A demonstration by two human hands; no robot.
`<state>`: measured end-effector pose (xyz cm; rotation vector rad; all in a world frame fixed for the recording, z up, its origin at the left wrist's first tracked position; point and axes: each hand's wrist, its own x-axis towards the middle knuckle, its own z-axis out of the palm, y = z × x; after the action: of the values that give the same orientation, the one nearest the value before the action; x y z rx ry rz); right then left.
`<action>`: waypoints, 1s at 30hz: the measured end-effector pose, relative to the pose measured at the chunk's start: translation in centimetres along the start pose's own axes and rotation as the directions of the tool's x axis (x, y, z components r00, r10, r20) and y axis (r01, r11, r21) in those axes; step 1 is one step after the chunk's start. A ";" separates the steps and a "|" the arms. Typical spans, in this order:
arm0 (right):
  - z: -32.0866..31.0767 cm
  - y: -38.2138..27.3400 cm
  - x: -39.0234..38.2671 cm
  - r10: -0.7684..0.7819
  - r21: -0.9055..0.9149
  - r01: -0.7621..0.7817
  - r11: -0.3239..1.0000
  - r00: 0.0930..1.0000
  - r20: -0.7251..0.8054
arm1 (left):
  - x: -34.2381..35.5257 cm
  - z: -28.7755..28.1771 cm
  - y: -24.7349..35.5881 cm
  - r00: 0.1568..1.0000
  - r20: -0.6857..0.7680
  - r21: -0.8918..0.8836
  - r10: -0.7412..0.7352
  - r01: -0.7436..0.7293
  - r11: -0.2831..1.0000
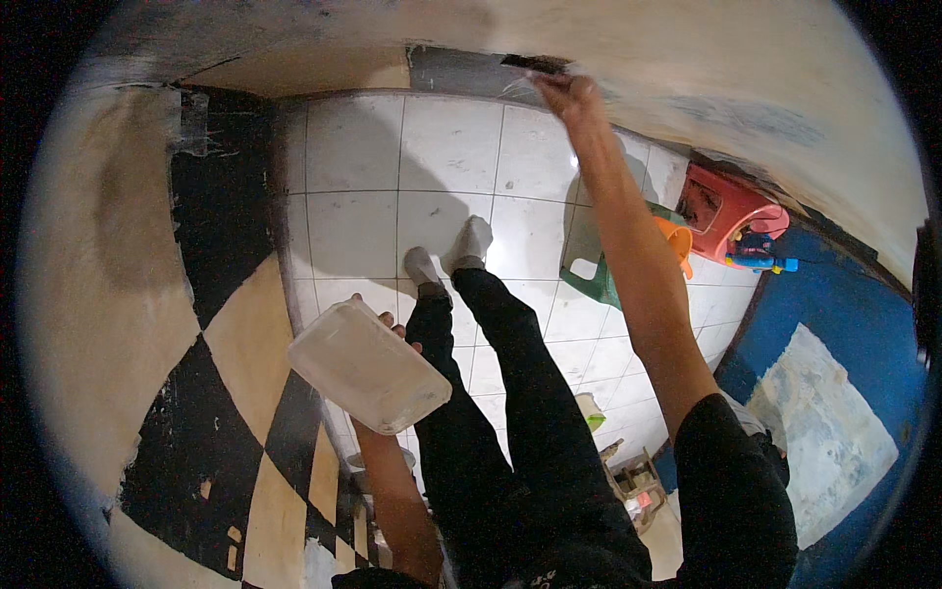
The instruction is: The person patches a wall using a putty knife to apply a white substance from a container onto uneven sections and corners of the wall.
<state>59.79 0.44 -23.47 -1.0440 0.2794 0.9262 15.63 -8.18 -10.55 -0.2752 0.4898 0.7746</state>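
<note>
Left hand point(399, 331) grips plastic tub point(369, 368); slackening could drop it on tiled floor point(353, 231). Right hand point(572, 95) near wall point(706, 59) at floor's far edge; hold unclear.

The pale tub point(371, 365) hides most of the left hand point(399, 332) from view.

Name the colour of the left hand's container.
The container is cloudy off-white, seen in the head view.

Cloudy, smooth plastic tub point(368, 365); now glossy floor tiles point(353, 231), shiny red plastic stool point(754, 208), and matt, flaking diamond-painted wall point(211, 422)!
</note>
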 end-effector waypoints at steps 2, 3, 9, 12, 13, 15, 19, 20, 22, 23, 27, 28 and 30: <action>2.4 -1.1 -0.7 0.169 0.235 -0.184 0.954 0.982 0.086 | 0.0 -0.2 -0.1 0.999 0.026 0.002 0.046 -0.046 0.999; 2.8 -1.8 -1.2 0.204 0.260 -0.222 0.940 0.975 0.093 | 0.2 -0.3 -0.3 0.998 0.026 0.034 0.055 -0.056 0.998; 3.9 -2.4 -17.9 0.063 -0.369 -0.026 0.929 0.994 0.088 | 3.5 -0.7 -1.8 0.987 -0.114 0.166 0.117 -0.097 0.981; 4.5 -1.4 -25.2 0.068 -0.262 -0.014 0.965 0.978 0.198 | 6.6 -0.6 0.3 0.989 -0.102 0.256 0.107 -0.078 0.964; 5.2 -1.5 -27.0 0.020 -0.292 0.043 0.956 0.978 0.210 | 7.3 0.2 1.4 0.988 -0.107 0.286 0.113 -0.079 0.955; 6.6 -1.8 -29.4 -0.117 -0.336 0.162 0.928 0.982 0.149 | 9.5 1.8 2.0 0.991 -0.092 0.334 0.096 -0.060 0.941; 12.9 -0.5 -33.1 -0.191 -0.715 0.290 0.637 0.957 0.219 | 9.9 2.9 3.6 0.988 -0.090 0.377 0.125 -0.082 0.922; 14.1 -0.2 -33.7 -0.175 -0.834 0.300 0.463 0.953 0.245 | 9.8 3.1 3.9 0.988 -0.087 0.380 0.125 -0.083 0.921; 15.6 1.1 -34.6 -0.150 -0.898 0.381 0.222 0.923 0.355 | 9.6 3.5 4.6 0.990 -0.078 0.387 0.121 -0.082 0.919; 16.2 1.5 -34.9 -0.124 -0.903 0.418 0.096 0.905 0.406 | 9.6 3.6 4.8 0.990 -0.076 0.389 0.119 -0.081 0.918; 19.4 2.3 -36.1 -0.072 -0.827 0.492 -0.273 0.846 0.527 | 9.3 4.1 5.3 0.993 -0.060 0.386 0.101 -0.070 0.920; 20.0 2.8 -36.2 -0.091 -0.791 0.539 -0.290 0.807 0.583 | 9.2 4.3 5.4 0.994 -0.055 0.383 0.097 -0.069 0.921; 20.1 3.5 -35.9 -0.055 -0.780 0.524 -0.341 0.817 0.573 | 9.3 4.6 5.4 0.995 -0.041 0.383 0.086 -0.063 0.922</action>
<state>31.09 -0.84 6.16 -2.3257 -1.4101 0.5911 18.85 3.02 -11.72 0.0859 0.6967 0.7293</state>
